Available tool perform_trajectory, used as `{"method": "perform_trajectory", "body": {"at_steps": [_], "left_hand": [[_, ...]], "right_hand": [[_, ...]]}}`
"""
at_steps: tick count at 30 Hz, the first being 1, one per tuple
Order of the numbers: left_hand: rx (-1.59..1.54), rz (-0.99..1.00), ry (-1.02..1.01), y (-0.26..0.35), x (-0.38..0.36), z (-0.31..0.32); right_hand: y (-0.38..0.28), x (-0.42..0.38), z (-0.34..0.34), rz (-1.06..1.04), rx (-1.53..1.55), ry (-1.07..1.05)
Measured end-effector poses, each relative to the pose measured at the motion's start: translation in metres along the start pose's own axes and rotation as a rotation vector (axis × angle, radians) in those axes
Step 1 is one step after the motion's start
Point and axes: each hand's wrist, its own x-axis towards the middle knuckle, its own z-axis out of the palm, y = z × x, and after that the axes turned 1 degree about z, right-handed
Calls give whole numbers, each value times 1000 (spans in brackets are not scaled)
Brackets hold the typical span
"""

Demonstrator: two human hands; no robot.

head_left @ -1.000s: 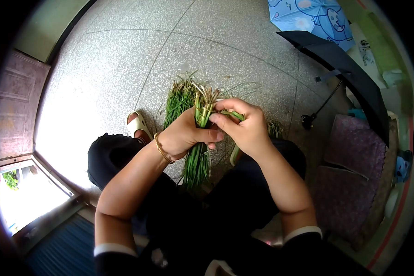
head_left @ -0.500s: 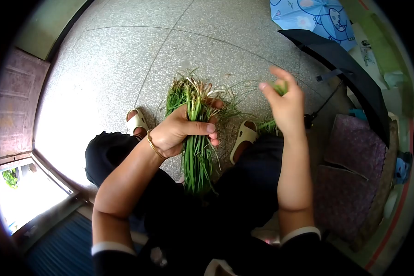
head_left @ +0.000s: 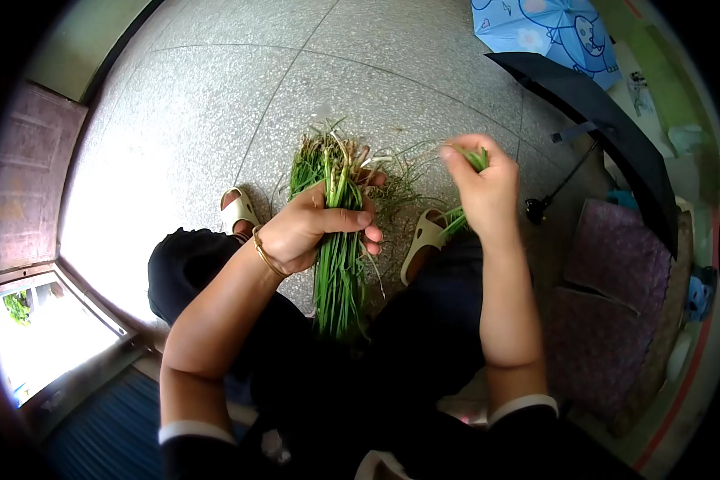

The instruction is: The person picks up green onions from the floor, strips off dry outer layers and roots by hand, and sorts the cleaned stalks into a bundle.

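Observation:
My left hand (head_left: 316, 224) is wrapped round a bunch of long green stalks (head_left: 340, 276), pale root ends up and leaves hanging down between my knees. My right hand (head_left: 488, 180), to the right and level with the root ends, is closed on a few green stalks (head_left: 478, 159), with its thumb and forefinger pinched together. Beyond the left hand, a pile of similar greens (head_left: 306, 166) lies on the floor. Thin loose stems and roots (head_left: 404, 188) are scattered between the hands.
Two light sandals (head_left: 238, 210) are on my feet on the speckled floor (head_left: 192, 120). An open black umbrella (head_left: 628, 152) and a blue patterned umbrella (head_left: 548, 32) stand at the upper right. Purple padded cushions (head_left: 608, 312) lie at the right, a doorway at the left.
My right hand has moved slightly down and left, and its raised fingers have closed into a pinch. My left hand has stayed almost still round the bunch.

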Motion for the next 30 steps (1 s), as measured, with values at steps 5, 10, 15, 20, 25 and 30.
{"method": "perform_trajectory", "body": {"at_steps": [5, 10, 15, 20, 25, 30], "left_hand": [[48, -28, -4, -1, 1, 0], [148, -16, 47, -2, 1, 5], [216, -14, 67, -9, 3, 2], [249, 25, 84, -4, 2, 9], [233, -23, 68, -3, 2, 6], [71, -58, 51, 3, -1, -3]], "right_hand": [[-5, -10, 4, -149, -139, -120], [-30, -29, 33, -176, 406, -388], [-12, -21, 38, -359, 283, -292], [-20, -27, 45, -286, 394, -271], [-19, -23, 37, -261, 475, -278], [-12, -6, 16, 101, 1044, -323]]}}
